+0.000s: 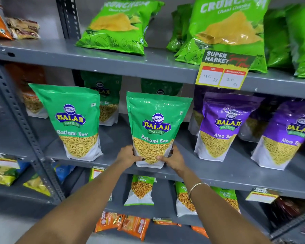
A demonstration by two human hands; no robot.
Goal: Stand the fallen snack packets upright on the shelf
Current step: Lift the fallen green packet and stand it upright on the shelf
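Note:
A green Ratlami Sev packet stands upright at the front of the grey middle shelf. My left hand grips its lower left corner and my right hand grips its lower right corner, thumbs across the front. A second green Ratlami Sev packet stands upright to the left, leaning slightly back. Two purple Aloo Sev packets stand upright to the right. More green packets stand behind, partly hidden.
Green Crunchem chip bags lie tilted on the upper shelf, where a yellow price tag hangs from the edge. Smaller green packets and orange packets fill the lower shelves. A perforated steel upright divides the rack at left.

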